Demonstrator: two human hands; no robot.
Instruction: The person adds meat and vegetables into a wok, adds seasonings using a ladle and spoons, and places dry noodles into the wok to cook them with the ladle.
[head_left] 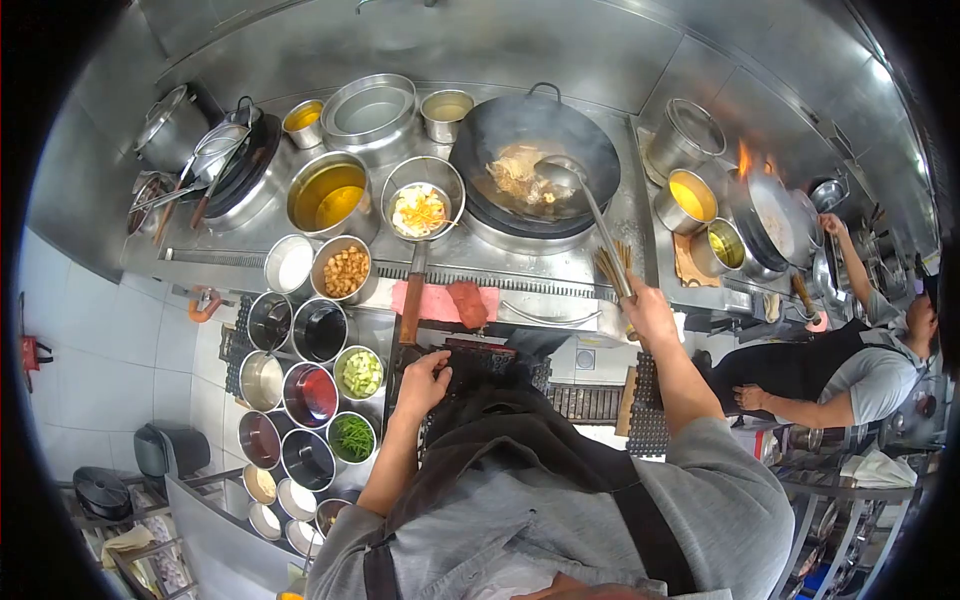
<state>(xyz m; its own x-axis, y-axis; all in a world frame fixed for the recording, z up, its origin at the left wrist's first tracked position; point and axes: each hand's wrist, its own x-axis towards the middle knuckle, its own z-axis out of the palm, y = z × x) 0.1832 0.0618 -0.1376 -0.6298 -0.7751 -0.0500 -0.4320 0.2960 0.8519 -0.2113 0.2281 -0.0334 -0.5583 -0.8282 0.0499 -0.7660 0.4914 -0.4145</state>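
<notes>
My right hand (652,312) grips the handle of a long metal ladle (598,215). The ladle's bowl lies in the wok (480,125), in brown liquid beside pale, noodle-like food (515,172). Low in front of the stove, my left hand (426,382) has its fingers curled in, with nothing visible in them. Just above it is the wooden handle of a strainer (411,300). White and orange shredded food (420,212) sits in the strainer's basket. Pink and red cloths (466,303) lie on the stove edge to the right of that handle.
Several metal containers of ingredients, including chopped greens (352,437) and browned cubes (346,272), stand at my left. Pots of yellow liquid (340,205) sit behind. A bamboo brush (614,262) is near my right hand. At right, a co-worker (815,375) works by a flaming wok (772,215).
</notes>
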